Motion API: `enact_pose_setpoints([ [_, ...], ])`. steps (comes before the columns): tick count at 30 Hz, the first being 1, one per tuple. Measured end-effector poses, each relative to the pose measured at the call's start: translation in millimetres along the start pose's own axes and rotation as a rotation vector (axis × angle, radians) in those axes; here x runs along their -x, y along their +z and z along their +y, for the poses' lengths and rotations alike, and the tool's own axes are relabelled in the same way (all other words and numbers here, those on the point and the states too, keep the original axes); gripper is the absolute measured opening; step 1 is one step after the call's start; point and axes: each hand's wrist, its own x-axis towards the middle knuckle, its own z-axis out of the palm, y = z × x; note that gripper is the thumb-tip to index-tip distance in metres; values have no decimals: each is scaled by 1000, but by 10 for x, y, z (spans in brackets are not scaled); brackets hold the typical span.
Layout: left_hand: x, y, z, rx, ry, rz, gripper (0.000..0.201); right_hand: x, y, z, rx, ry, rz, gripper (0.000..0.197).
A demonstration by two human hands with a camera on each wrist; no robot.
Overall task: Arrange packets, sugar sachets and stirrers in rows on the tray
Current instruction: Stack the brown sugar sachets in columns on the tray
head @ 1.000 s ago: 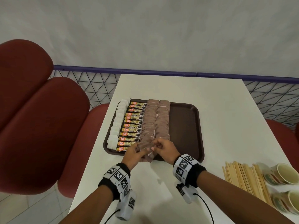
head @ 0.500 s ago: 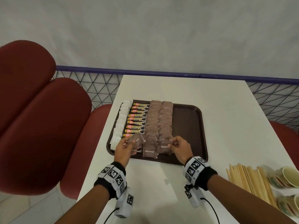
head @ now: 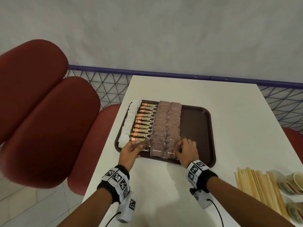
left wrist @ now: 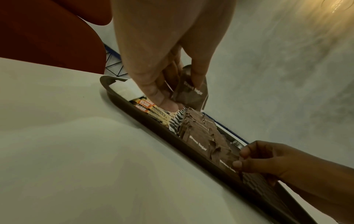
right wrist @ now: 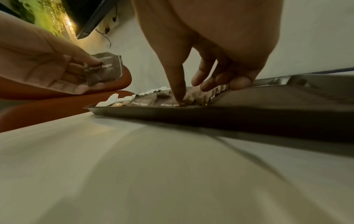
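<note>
A dark brown tray [head: 196, 128] holds rows from left to right: white sachets [head: 129, 123], orange granules packets [head: 146, 123] and two rows of brown sugar sachets [head: 165, 126]. My left hand [head: 136, 147] hovers over the tray's near left corner and pinches a few brown sugar sachets [left wrist: 191, 94] between thumb and fingers. My right hand [head: 179, 147] is at the near end of the right brown row. Its thumb presses down on the front sachet [right wrist: 168, 103], and its fingers rest on the sachets behind. Wooden stirrers [head: 255, 189] lie in a pile on the table at the right.
Paper cups [head: 293, 182] lie beside the stirrers at the right edge. The tray's right third is bare. The white table [head: 229, 104] ends at a blue rail and mesh [head: 106, 89]. Red padded seats [head: 45, 125] stand along the left.
The hands have parted from the middle. My right hand laid a brown sugar sachet at the near end of the right row, and my left hand drew away leftward with the remaining sachets.
</note>
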Motion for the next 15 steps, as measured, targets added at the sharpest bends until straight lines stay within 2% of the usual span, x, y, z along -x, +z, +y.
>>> enact_pose_setpoints([
  [4, -5, 30, -13, -73, 31, -2, 11, 30, -70, -91, -167, -95, 47, 25],
  [9, 41, 196, 16, -161, 112, -111, 10, 146, -201, -356, -467, -282, -114, 35],
  [12, 88, 312, 40, -160, 129, -201, 11, 197, -195, -425, -569, -281, -225, 34],
  [15, 117, 379, 31, -192, 141, -259, 14, 205, -233, -396, -580, -234, -204, 18],
])
